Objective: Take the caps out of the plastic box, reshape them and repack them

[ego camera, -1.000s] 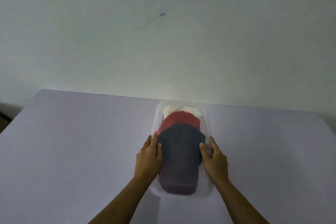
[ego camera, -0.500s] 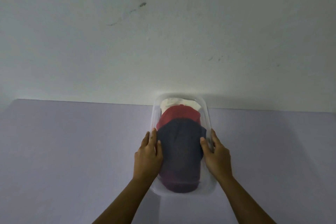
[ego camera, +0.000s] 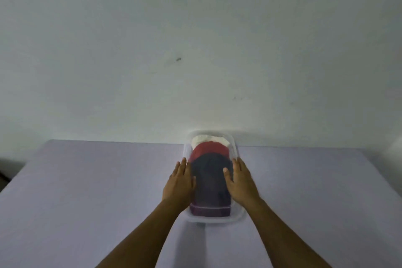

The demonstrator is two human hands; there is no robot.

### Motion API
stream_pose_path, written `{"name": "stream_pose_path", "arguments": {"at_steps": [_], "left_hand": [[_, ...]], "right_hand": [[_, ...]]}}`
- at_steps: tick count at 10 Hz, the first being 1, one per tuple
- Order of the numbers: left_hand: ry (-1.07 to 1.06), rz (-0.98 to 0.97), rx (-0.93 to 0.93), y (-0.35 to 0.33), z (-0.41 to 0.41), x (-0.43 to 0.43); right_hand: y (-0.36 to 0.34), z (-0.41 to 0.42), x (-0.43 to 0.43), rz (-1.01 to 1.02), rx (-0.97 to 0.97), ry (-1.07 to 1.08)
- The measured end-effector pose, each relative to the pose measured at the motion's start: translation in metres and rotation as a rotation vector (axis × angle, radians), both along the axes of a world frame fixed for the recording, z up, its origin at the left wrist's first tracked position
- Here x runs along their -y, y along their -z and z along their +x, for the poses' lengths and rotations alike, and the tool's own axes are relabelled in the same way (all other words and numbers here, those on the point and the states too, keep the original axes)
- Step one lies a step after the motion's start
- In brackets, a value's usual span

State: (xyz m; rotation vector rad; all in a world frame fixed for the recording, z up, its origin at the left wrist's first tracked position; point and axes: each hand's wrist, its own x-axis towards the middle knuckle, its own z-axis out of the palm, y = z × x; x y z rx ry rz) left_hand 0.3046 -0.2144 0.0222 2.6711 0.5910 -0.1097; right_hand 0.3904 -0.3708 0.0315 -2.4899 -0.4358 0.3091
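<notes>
left hand [ego camera: 179, 183], right hand [ego camera: 240, 181], flanking plastic box [ego camera: 214, 220]

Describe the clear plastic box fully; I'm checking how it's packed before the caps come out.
The clear rounded-rectangular plastic box lies lidless on the lilac table, its far end near the wall. Three caps sit overlapped inside: a dark navy cap nearest, a red cap behind it, a white cap farthest. The left hand and right hand lie flat along its long sides, fingers extended, gripping nothing.
</notes>
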Motion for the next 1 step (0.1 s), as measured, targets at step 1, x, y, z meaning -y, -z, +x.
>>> {"name": "stream_pose_path", "arguments": {"at_steps": [1], "left_hand": [[0.073, 0.069, 0.014, -0.041, -0.0035, -0.0035]], "right_hand": [[-0.0403, -0.0062, 0.0033, -0.051, 0.031, -0.087]]}}
